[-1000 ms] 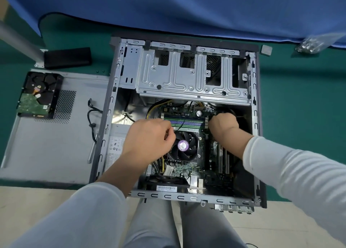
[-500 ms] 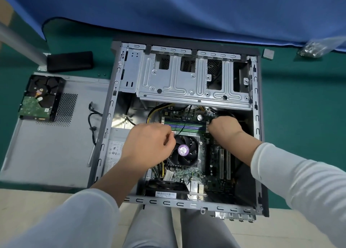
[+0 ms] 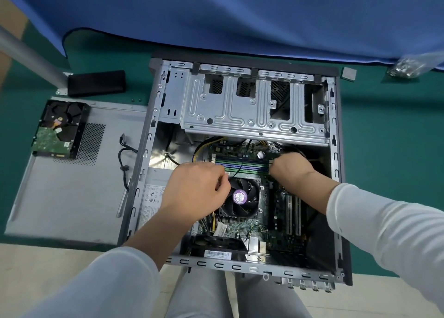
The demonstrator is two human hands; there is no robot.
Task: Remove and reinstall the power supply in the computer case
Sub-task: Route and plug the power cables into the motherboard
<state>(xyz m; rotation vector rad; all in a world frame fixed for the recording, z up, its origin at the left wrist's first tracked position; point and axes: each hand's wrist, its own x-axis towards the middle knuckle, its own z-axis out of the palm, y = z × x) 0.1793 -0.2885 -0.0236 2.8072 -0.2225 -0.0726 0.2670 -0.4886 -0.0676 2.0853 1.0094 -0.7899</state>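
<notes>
the computer case lay open on the green mat. the power supply sat in its left side. the left hand and the right hand, fingers curled, were at opposite ends of the memory slots; what they gripped could not be determined.

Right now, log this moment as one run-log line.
left hand: inside computer case, beside CPU fan | right hand: at memory slots | power supply: in case | grip: unclear

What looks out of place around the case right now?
A bare hard drive lies circuit-side up on the detached side panel, and a loose black cable trails beside the computer case. Nothing looks spilled or broken.
</notes>
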